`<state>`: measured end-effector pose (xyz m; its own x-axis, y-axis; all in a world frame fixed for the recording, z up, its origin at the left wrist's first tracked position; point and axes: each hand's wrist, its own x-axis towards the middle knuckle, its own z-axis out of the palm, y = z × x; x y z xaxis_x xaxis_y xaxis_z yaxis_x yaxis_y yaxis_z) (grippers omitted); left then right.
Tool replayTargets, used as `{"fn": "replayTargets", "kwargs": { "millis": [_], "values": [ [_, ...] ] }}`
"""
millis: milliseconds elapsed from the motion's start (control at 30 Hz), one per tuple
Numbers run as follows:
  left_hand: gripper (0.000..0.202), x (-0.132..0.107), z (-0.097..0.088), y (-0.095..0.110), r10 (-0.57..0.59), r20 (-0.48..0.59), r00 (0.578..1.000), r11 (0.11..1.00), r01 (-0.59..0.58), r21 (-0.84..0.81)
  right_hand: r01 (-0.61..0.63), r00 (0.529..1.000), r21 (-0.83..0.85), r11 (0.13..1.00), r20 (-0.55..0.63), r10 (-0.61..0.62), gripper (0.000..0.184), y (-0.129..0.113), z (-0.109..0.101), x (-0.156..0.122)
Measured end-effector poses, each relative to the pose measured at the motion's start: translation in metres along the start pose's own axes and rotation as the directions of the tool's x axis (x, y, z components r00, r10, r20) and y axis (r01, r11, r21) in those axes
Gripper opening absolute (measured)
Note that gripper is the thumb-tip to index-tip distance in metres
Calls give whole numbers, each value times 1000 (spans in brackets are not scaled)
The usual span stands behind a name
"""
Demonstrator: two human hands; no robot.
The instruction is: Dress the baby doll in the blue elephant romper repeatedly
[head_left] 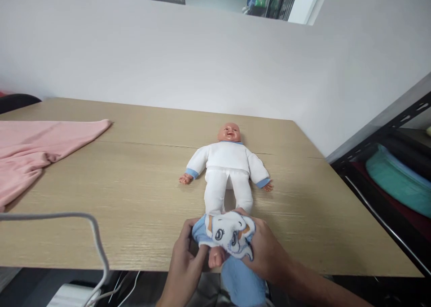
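A baby doll (230, 156) lies on its back on the table, head toward the wall, in a white long-sleeved top with blue cuffs. Its legs point toward me. Around its lower leg are blue-and-white doll pants (232, 233) with a cartoon animal face. My left hand (186, 257) pinches the blue edge at the left. On the right, my right hand (264, 246) grips the cloth beside the printed face. One bare doll foot (216, 256) shows below the cloth, between my hands. A blue part hangs past the table edge. The other foot is hidden.
A pink cloth (43, 150) lies on the left of the wooden table (141, 186). A grey cable (96, 235) crosses the near left corner. At right stands a black shelf (380, 217) with a teal folded item (397, 181). A white wall is behind.
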<state>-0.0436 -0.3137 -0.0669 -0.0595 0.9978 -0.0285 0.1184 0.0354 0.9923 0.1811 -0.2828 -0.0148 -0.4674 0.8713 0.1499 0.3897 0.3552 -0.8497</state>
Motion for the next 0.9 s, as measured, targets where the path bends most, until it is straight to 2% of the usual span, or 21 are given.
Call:
{"fn": "replayTargets", "kwargs": {
  "millis": [100, 200, 267, 367, 467, 533, 600, 667, 767, 900],
  "values": [
    [42, 13, -1, -3, 34, -56, 998, 997, -31, 65, 49, 999, -52, 997, -14, -50, 28, 9, -5, 14],
    [38, 29, -9, 1, 112, -15, 994, 986, -109, 130, 84, 996, -75, 994, 43, -81, 18, 12, -18, 32],
    [34, 42, -17, 6, 121, 69, 990, 987, -128, 100, 121, 988, -69, 990, 103, -114, 20, 13, -30, 45],
    [29, 60, -29, 18, 29, 260, 965, 997, -46, 61, 163, 969, -10, 987, 192, -159, 22, 13, -44, 61],
    [32, 72, -39, 31, -38, 382, 923, 997, 10, 75, 106, 961, 78, 991, 246, -122, 18, 14, -53, 70],
    [36, 75, -43, 39, -41, 430, 902, 998, 20, 53, 43, 965, 117, 992, 252, -72, 28, 17, -57, 70],
    [37, 77, -48, 44, -30, 470, 882, 999, 14, 38, 40, 974, 110, 993, 218, -63, 40, 23, -61, 65],
    [38, 78, -54, 46, -19, 489, 872, 998, -12, 59, 67, 981, 67, 995, 179, -78, 46, 31, -68, 58],
    [34, 82, -62, 49, -10, 461, 888, 989, -58, 134, 52, 980, 24, 998, 191, -56, 54, 43, -79, 49],
    [33, 89, -60, 60, 54, 380, 923, 966, -144, 214, 0, 974, 171, 985, 222, -39, 50, 56, -89, 43]
  ]
}}
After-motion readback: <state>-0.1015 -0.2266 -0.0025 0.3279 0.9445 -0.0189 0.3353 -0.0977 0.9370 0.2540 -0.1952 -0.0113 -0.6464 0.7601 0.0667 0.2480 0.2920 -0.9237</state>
